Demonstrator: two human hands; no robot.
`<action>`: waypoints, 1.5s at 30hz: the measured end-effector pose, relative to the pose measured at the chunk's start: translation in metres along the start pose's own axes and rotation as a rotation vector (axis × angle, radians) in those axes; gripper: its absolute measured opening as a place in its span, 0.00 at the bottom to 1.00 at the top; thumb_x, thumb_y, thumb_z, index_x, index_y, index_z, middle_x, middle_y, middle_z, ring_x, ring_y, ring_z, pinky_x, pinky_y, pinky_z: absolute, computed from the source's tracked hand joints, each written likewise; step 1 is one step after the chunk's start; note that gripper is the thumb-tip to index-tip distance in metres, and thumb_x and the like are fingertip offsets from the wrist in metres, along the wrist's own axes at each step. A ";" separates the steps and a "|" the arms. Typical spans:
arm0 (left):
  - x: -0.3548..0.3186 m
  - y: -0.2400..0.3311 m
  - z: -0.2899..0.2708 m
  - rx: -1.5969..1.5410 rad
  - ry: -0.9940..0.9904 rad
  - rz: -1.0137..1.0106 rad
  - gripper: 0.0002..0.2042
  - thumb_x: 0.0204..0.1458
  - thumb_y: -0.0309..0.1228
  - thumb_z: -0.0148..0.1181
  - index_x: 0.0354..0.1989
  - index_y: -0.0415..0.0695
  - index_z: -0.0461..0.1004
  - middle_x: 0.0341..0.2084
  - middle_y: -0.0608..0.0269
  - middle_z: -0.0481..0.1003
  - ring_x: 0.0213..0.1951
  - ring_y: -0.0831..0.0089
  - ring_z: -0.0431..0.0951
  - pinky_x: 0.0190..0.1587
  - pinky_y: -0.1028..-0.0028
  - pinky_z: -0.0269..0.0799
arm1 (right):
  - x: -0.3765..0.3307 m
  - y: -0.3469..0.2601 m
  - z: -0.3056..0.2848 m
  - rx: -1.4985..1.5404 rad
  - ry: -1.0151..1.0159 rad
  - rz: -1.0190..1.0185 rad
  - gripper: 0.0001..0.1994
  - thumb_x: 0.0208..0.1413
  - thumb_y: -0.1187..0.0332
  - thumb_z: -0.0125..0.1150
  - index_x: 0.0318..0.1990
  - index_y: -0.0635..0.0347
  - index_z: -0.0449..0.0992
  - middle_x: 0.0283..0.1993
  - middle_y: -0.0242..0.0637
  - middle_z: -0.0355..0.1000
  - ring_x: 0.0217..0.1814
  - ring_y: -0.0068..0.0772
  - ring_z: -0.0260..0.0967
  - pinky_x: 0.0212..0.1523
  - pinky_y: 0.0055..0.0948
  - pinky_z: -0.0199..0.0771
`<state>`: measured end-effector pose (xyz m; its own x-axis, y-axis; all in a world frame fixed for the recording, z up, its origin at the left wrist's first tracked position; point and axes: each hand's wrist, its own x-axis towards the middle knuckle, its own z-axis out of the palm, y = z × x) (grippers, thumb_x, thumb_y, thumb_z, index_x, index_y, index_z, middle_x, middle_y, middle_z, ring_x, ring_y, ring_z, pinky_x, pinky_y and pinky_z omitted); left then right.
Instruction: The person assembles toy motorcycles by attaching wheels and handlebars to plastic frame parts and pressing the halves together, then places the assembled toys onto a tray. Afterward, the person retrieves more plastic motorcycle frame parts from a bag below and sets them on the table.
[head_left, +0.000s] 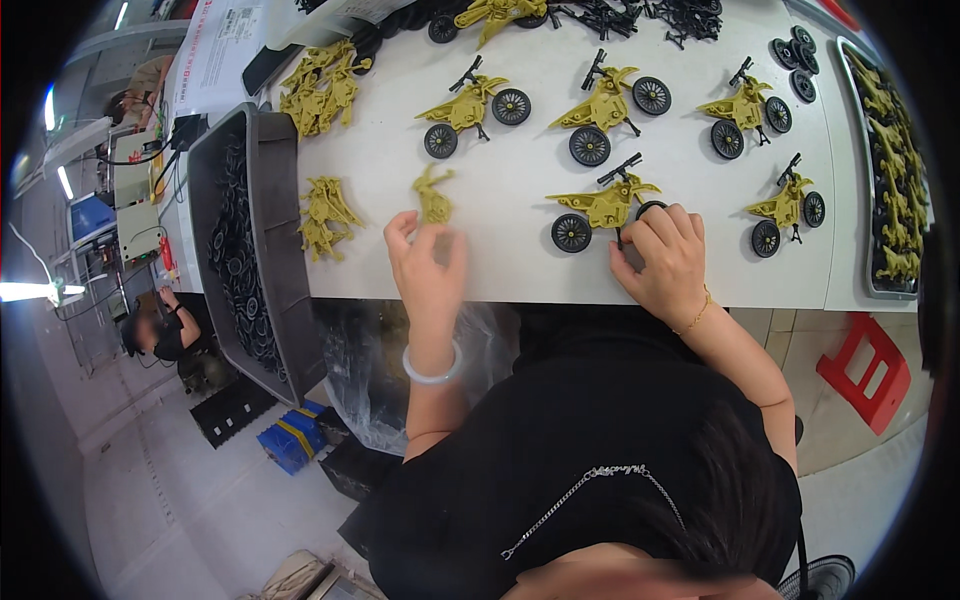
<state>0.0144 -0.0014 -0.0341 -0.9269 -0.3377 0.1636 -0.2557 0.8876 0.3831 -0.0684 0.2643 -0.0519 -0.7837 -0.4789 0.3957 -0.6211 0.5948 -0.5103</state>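
Note:
My right hand (662,258) is closed at the front wheel of a yellow-green toy motorcycle (598,208). Its fingers cover most of that wheel; the rear wheel and the black handlebar show. Further left, my left hand (430,265) has its fingertips pinched at the lower end of a loose yellow-green plastic piece (434,198). Both that hand and the piece are smeared by motion. Beside them on the left lies a small pile of yellow-green body parts (328,218).
Several toy motorcycles (600,105) stand on the white table (510,265). A grey bin (280,220) of black rings is at the left, a metal tray (872,190) of yellow-green parts at the right. Loose black wheels (795,58) and black parts (610,25) lie far back. Other people are at the left.

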 end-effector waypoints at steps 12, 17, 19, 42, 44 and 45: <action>0.013 0.008 -0.017 -0.041 -0.051 -0.200 0.26 0.38 0.22 0.65 0.49 0.39 0.63 0.36 0.54 0.73 0.41 0.60 0.73 0.47 0.65 0.67 | 0.002 0.000 -0.004 0.013 0.007 0.022 0.11 0.35 0.65 0.66 0.22 0.51 0.67 0.26 0.28 0.60 0.32 0.32 0.59 0.34 0.32 0.54; 0.012 0.066 -0.017 -0.340 -0.098 0.195 0.20 0.36 0.19 0.63 0.43 0.39 0.72 0.37 0.57 0.73 0.41 0.66 0.73 0.51 0.68 0.67 | -0.001 0.002 -0.003 0.008 -0.001 0.020 0.10 0.35 0.66 0.68 0.23 0.50 0.70 0.26 0.26 0.62 0.31 0.31 0.59 0.34 0.31 0.53; 0.019 0.091 -0.001 -0.378 -0.151 0.379 0.19 0.35 0.19 0.63 0.41 0.41 0.74 0.37 0.58 0.73 0.40 0.63 0.74 0.53 0.62 0.66 | -0.002 0.002 -0.004 0.003 0.016 0.019 0.09 0.35 0.66 0.68 0.23 0.50 0.71 0.26 0.26 0.62 0.31 0.30 0.59 0.33 0.31 0.53; 0.026 0.112 0.030 -0.355 -0.195 0.402 0.14 0.39 0.26 0.66 0.38 0.45 0.78 0.35 0.59 0.74 0.38 0.58 0.73 0.52 0.57 0.66 | -0.007 0.004 0.000 -0.022 0.045 0.045 0.08 0.35 0.67 0.68 0.23 0.50 0.74 0.24 0.24 0.64 0.29 0.29 0.61 0.32 0.31 0.54; 0.027 0.111 0.029 -0.380 -0.198 0.405 0.14 0.39 0.26 0.66 0.39 0.44 0.78 0.35 0.59 0.75 0.38 0.58 0.73 0.53 0.57 0.66 | -0.006 0.003 0.000 -0.023 0.047 0.045 0.08 0.35 0.67 0.68 0.23 0.50 0.74 0.24 0.24 0.64 0.29 0.29 0.61 0.32 0.31 0.54; 0.028 0.111 0.029 -0.379 -0.198 0.405 0.14 0.39 0.26 0.66 0.39 0.44 0.78 0.35 0.59 0.75 0.38 0.58 0.73 0.53 0.57 0.66 | -0.006 0.003 -0.001 -0.022 0.049 0.046 0.08 0.35 0.67 0.68 0.23 0.50 0.74 0.24 0.24 0.64 0.29 0.29 0.61 0.32 0.31 0.54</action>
<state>-0.0477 0.0967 -0.0139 -0.9732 0.1027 0.2056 0.2119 0.7471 0.6300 -0.0659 0.2693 -0.0554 -0.8107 -0.4185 0.4094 -0.5838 0.6301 -0.5120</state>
